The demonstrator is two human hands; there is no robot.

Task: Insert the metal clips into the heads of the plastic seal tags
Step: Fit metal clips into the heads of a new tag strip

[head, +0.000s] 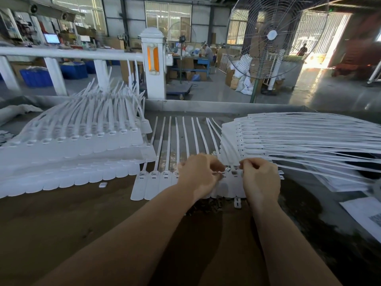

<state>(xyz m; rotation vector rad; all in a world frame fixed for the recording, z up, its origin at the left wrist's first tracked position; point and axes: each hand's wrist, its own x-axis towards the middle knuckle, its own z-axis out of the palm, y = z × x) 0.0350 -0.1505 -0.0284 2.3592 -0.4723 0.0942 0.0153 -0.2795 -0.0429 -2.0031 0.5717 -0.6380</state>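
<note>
Head view, step in hand: the left hand and right hand meet over a connected strip of seal tags lying flat at centre frame; by my reading a clip is being seated in a head near the strip's right end.
Left grip: fingers curled, pinching something small and metallic, probably a metal clip.
Right grip: fingertips pinched on the tag head beside it; what else they hold I cannot tell.
Progress: the heads left of the hands already show metal in their slots.
Next move: likely press this clip home, then fetch another from the dark clip pile on the bench under the wrists.
Stacks: white tags piled at left and fanned at right; whether clipped, unclear.
Containers: blue crates at upper left beyond the railing; contents too blurred to name.
</note>
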